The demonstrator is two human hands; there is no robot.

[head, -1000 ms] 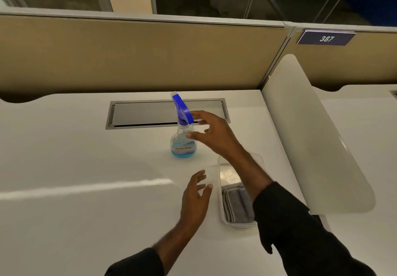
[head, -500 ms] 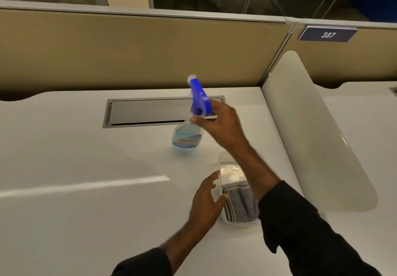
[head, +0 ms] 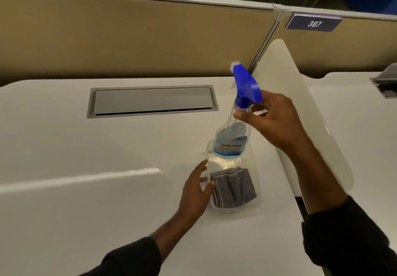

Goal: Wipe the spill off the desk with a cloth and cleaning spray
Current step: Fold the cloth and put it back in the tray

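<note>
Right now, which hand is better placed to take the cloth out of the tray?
Left. The left hand is open at the clear tray beside the grey cloth; the right hand holds the spray bottle.

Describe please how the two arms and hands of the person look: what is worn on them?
Both arms wear dark, almost black long sleeves, pushed back so that the forearms are bare. The left sleeve ends well below the wrist, and the right sleeve looks loose and wide. The left hand and right hand are bare: no gloves, and no ring, watch or bracelet can be seen.
</note>
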